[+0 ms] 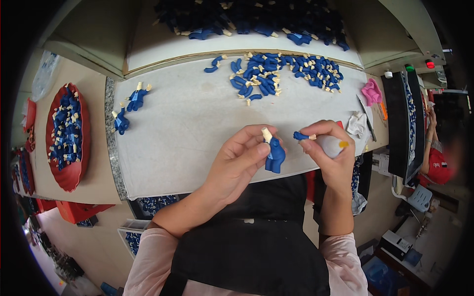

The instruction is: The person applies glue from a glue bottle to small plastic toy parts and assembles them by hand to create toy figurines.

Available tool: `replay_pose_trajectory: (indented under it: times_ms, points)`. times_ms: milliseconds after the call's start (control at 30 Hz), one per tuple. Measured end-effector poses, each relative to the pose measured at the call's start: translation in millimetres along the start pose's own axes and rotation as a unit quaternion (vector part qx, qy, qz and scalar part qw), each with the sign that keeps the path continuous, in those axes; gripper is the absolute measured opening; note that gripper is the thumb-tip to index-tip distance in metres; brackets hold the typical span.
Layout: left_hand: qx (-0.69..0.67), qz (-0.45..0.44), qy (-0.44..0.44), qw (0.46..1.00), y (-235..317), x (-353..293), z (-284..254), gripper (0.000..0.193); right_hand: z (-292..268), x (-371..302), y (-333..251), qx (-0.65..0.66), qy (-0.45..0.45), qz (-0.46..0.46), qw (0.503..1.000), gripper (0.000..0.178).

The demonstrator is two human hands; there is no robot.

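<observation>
My left hand (240,160) pinches a blue figurine body (276,157) with a cream neck, held upright over the near edge of the white work surface (173,143). Close by on the right, the thumb and fingers of my right hand (332,153) hold a small blue figurine arm (299,135) with a cream end. A whitish squeeze bottle (330,145) with a yellow tip is also tucked in that hand. The arm and the body are apart. Toward the back lies a pile of blue figurine arms (261,74); two more figurine bodies (137,100) rest at the left.
Left of the surface stands a red oval tray (69,181) full of blue parts. A shelf (197,55) heaped with figurine bodies spans the back. At right lie a pink piece (371,92), a white cloth (357,124) and a dark pen-like tool (367,118). Another person (437,163) sits far right.
</observation>
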State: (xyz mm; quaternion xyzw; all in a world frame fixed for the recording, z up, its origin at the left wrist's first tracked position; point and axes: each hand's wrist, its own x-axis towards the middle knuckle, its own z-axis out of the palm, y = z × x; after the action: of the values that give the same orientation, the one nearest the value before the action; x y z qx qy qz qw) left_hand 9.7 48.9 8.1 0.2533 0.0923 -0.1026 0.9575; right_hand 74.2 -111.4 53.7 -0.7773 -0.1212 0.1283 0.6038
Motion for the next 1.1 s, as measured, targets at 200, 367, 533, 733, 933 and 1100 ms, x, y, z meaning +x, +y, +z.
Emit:
replay_pose_trajectory:
  times_ms: [200, 367, 533, 733, 933, 1100]
  points:
    - [0.079, 0.005, -0.014, 0.997, -10.6, 2.7, 16.6, 0.024, -2.6, -27.6, -16.3, -0.105, 0.052, -0.059, 0.991, 0.014]
    - [0.085, 0.020, -0.032, 0.996, -16.7, 2.5, 14.4, 0.024, 1.4, -34.7, -16.1, -0.154, 0.049, -0.109, 0.981, 0.015]
    - [0.104, 0.039, -0.037, 0.993, -18.7, 0.3, 12.6, 0.025, 4.3, -38.1, -14.6, -0.163, 0.057, -0.108, 0.979, 0.015]
    - [0.137, 0.053, -0.048, 0.988, -19.1, 0.7, 9.9, 0.025, 5.6, -37.9, -14.4, -0.166, 0.049, -0.112, 0.978, 0.015]
    - [0.150, 0.063, -0.053, 0.985, -18.2, 0.9, 10.3, 0.024, 5.8, -37.3, -14.1, -0.192, 0.044, -0.103, 0.975, 0.019]
    - [0.169, 0.082, -0.063, 0.980, -18.6, 1.4, 10.1, 0.024, 5.6, -37.0, -13.6, -0.212, 0.042, -0.120, 0.969, 0.020]
